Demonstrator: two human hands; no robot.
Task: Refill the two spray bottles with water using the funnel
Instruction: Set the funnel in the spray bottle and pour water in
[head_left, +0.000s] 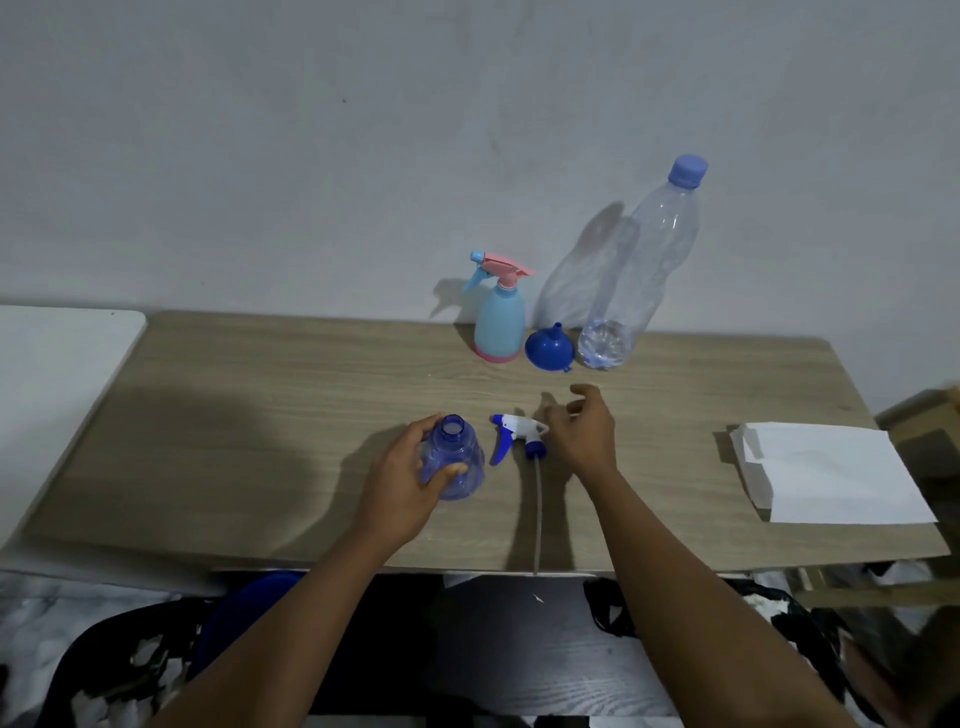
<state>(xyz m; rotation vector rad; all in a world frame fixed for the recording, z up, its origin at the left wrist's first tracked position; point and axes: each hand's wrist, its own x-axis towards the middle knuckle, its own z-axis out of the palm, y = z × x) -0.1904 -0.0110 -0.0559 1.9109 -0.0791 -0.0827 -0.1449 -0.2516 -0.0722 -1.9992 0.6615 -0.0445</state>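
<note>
Funnel (549, 349) sits spout-up at the back, between the pale spray bottle (500, 322) and the water bottle (644, 260), straight beyond the nearer right hand (584, 434), which hovers loosely open and empty, while the left hand (405, 478) grips the uncapped blue bottle (457, 441).

Left hand (410, 478): grips the uncapped translucent blue plastic spray bottle (462, 447), upright on the pale wooden table (260, 415).
Right hand (582, 431): loosely curled, just beside the white-and-blue trigger sprayer head (519, 434) lying flat.
Back row: pale blue spray bottle with pink trigger (500, 322), blue plastic funnel (549, 348), clear capped water bottle (639, 275).
</note>
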